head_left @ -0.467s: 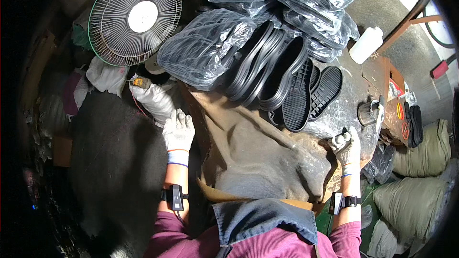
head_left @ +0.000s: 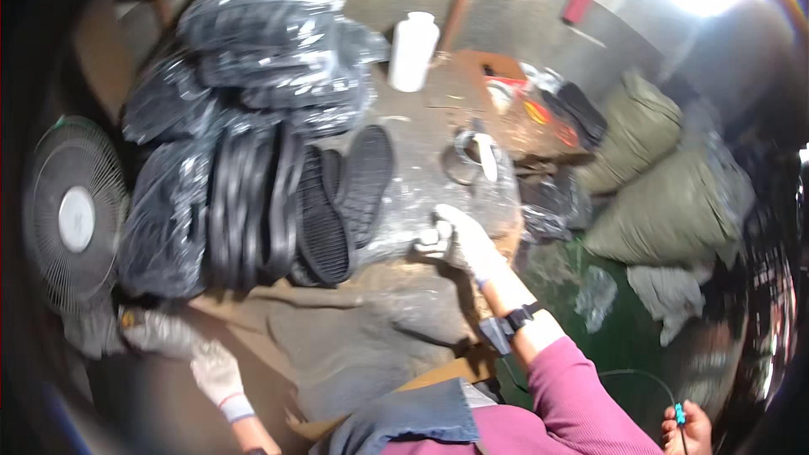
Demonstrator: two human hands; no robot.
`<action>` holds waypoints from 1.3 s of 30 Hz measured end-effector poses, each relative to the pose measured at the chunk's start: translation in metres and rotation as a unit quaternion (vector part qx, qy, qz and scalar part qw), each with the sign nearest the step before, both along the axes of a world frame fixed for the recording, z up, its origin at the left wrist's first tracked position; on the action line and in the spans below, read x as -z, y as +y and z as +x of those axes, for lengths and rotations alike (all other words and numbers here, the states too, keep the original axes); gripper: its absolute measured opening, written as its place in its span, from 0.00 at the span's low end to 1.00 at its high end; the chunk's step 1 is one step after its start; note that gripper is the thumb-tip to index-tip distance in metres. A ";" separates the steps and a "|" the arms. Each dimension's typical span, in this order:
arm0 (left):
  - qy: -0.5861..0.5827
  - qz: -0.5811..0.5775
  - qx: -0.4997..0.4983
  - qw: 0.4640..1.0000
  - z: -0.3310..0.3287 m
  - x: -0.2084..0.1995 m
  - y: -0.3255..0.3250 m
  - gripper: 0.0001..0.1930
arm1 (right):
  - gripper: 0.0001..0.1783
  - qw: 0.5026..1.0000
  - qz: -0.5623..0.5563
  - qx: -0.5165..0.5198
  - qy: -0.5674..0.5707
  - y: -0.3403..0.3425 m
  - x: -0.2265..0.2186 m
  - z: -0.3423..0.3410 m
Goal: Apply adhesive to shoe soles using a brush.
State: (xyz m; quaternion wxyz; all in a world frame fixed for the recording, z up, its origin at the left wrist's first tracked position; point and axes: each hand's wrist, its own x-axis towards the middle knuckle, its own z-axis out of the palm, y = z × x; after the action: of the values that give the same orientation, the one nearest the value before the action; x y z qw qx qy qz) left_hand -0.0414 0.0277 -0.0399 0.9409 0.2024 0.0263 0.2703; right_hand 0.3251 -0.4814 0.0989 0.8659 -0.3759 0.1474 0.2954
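Observation:
My gloved left hand (head_left: 216, 371) is low at the left, by a white bag (head_left: 160, 333). It is blurred, but its fingers look loosely stretched, with nothing visible in them. At the bench's right front, my gloved right hand (head_left: 459, 240) is half curled, thumb and fingers apart, with no object seen between them. Left of it on the bench, black shoe soles (head_left: 368, 177) lean beside a row of upright black soles (head_left: 244, 202). Beyond the right hand stands a small round pot (head_left: 462, 160) with a white-handled tool (head_left: 486, 156) across it.
Plastic-wrapped black bundles (head_left: 270, 34) are piled at the back left, a fan (head_left: 76, 219) beside them. A white bottle (head_left: 413, 50) stands behind the pot. Green sacks (head_left: 666, 211) lie at the right. Another person's hand (head_left: 695, 430) holds a cable with a teal connector (head_left: 679, 413).
The view has swung right, so the bench and soles sit farther left in it. The other person's hand and the cable have come into view at the lower right.

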 end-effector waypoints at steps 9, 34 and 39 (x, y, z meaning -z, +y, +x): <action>0.050 -0.085 -0.061 0.993 0.000 0.050 0.039 0.19 | 0.25 1.000 0.019 0.003 -0.001 -0.022 0.031 0.023; 0.317 -0.191 -0.277 0.887 0.035 -0.037 -0.031 0.25 | 0.20 1.000 -0.021 -0.010 -0.004 -0.017 0.022 0.017; 0.312 -0.202 -0.235 0.898 0.048 -0.005 -0.026 0.24 | 0.20 0.999 -0.039 -0.013 -0.011 -0.036 0.031 0.020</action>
State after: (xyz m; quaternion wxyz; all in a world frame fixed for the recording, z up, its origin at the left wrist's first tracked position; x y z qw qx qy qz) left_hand 0.0070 0.0021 -0.0353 0.8143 0.0697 0.4196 0.3949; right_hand 0.3447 -0.5170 0.0678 0.8484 -0.4143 0.1437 0.2966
